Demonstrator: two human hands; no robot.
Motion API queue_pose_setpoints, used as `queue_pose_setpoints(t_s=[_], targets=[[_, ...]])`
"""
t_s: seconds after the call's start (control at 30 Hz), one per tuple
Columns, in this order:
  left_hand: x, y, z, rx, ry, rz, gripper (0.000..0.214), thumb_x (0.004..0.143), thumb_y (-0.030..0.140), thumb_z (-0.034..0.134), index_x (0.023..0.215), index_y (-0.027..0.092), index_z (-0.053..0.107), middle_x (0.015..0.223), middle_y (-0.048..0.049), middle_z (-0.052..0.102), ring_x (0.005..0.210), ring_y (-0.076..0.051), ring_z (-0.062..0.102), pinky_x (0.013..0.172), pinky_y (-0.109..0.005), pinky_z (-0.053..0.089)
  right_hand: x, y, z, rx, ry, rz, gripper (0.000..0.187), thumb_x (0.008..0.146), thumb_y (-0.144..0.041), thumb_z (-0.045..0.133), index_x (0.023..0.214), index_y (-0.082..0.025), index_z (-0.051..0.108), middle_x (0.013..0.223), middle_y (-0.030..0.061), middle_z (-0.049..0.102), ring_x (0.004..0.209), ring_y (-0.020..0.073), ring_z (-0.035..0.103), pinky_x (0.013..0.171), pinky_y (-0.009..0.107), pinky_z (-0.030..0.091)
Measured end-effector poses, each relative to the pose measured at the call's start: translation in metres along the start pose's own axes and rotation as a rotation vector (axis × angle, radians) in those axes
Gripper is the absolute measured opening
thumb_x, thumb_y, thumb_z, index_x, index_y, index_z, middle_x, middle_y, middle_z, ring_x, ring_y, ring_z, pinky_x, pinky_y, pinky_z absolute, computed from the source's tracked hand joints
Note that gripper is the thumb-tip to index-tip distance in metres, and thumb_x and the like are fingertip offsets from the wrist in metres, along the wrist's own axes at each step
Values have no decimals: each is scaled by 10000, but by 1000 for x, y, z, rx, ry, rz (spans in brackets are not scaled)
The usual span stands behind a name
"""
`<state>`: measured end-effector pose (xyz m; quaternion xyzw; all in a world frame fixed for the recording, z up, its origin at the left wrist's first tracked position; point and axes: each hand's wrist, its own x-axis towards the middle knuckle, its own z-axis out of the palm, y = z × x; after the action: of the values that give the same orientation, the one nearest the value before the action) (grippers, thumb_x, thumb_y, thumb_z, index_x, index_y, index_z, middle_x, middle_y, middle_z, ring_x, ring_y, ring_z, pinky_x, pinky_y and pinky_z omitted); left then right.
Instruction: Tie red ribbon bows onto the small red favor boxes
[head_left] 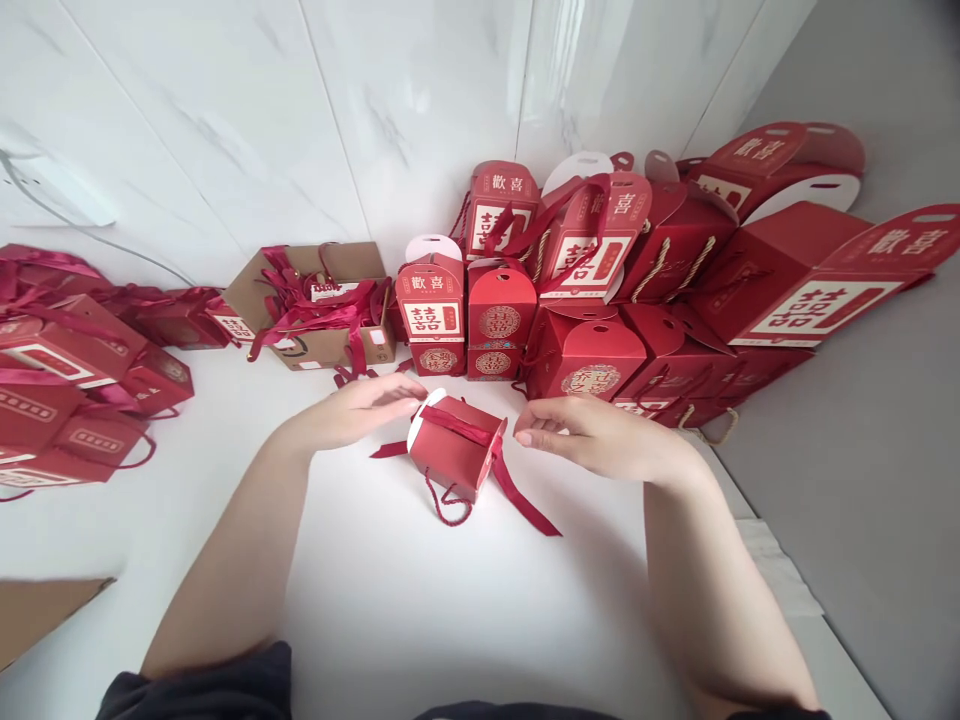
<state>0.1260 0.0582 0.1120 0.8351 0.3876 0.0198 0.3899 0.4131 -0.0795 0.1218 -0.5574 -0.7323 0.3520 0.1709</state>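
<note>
A small red gift box (454, 450) lies on its side on the white table, with a dark red ribbon (461, 422) running along its top and a loose ribbon tail (529, 500) trailing to the right. Its twisted red cord handle (452, 512) rests in front. My left hand (371, 410) is at the box's white-lined left end, fingers stretched out and holding nothing; whether the fingertips touch the flap I cannot tell. To the right, a small gap separates my right hand (581, 432) from the box. Its fingers are loosely bent, with nothing visible in them.
Behind stands an open cardboard box (322, 352) full of dark red ribbons. Stacked red gift boxes (592, 355) fill the back right against the wall. Ribboned red boxes (67, 400) are piled at the left. A cardboard piece (45, 615) shows at the near left.
</note>
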Motion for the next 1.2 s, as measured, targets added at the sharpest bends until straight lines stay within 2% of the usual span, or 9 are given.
queue_pose_setpoints(t_s=[0.23, 0.37, 0.47, 0.57, 0.67, 0.77, 0.93, 1.07, 1.2], targets=[[2, 9, 14, -121, -148, 31, 303, 916, 462, 457, 937, 183, 574, 913, -21, 565, 792, -152, 526, 694, -259, 434, 17, 2, 15, 5, 6, 31, 381, 911, -549, 463, 839, -202, 602, 831, 30, 680, 757, 186, 619, 690, 301, 440], [0, 10, 9, -134, -171, 72, 268, 905, 424, 492, 822, 173, 536, 816, 4, 508, 739, -129, 471, 661, -238, 383, 18, -8, 26, -93, 273, -8, 375, 871, -551, 542, 1010, -203, 565, 997, 56, 662, 906, 219, 610, 814, 378, 473], [0, 11, 9, -178, -268, 75, 231, 886, 389, 531, 810, 171, 526, 798, 4, 524, 705, -120, 473, 632, -236, 376, 20, -18, 42, -283, 376, -130, 413, 818, -443, 665, 1129, -190, 563, 1136, 79, 627, 1109, 250, 547, 1083, 521, 300], [-2, 11, 11, -209, -329, 74, 234, 865, 381, 569, 783, 174, 497, 777, 3, 552, 702, -123, 504, 623, -237, 391, 26, -26, 57, -415, 305, -185, 203, 846, -275, 649, 1017, -167, 629, 982, 68, 664, 1089, 237, 550, 1156, 560, 148], [-4, 12, 13, -230, -321, 39, 251, 852, 420, 588, 829, 186, 501, 780, -4, 606, 711, -140, 556, 624, -248, 422, 33, -27, 65, -491, 266, -153, 132, 882, -255, 606, 924, -148, 670, 887, 92, 663, 1071, 264, 537, 1125, 563, 222], [-1, 14, 17, -235, -324, -8, 275, 850, 457, 580, 913, 191, 549, 738, -10, 651, 670, -152, 590, 619, -266, 438, 41, -22, 70, -499, 288, -143, 187, 927, -249, 531, 935, -152, 690, 998, 133, 643, 1081, 278, 514, 1051, 518, 341], [10, 14, 33, -324, -259, -12, 277, 811, 423, 643, 754, 173, 537, 666, -5, 635, 630, -136, 587, 617, -263, 440, 47, -12, 74, -348, 271, -201, 262, 875, -112, 516, 1112, -165, 612, 1222, 137, 578, 1169, 280, 485, 982, 454, 420], [15, 12, 42, -386, -263, -24, 287, 766, 384, 697, 725, 170, 510, 627, -1, 630, 615, -135, 584, 613, -264, 430, 36, -5, 52, -35, 204, -239, 454, 839, -212, 599, 1278, -190, 483, 1492, 127, 350, 1378, 262, 329, 1081, 414, 356], [14, 10, 42, -350, -259, -25, 302, 730, 390, 724, 754, 176, 512, 613, 29, 590, 591, -123, 559, 587, -251, 411, 24, 3, 24, 168, 207, -37, 387, 974, -457, 378, 1296, -248, 426, 1358, 81, 499, 1191, 213, 513, 972, 382, 418]])
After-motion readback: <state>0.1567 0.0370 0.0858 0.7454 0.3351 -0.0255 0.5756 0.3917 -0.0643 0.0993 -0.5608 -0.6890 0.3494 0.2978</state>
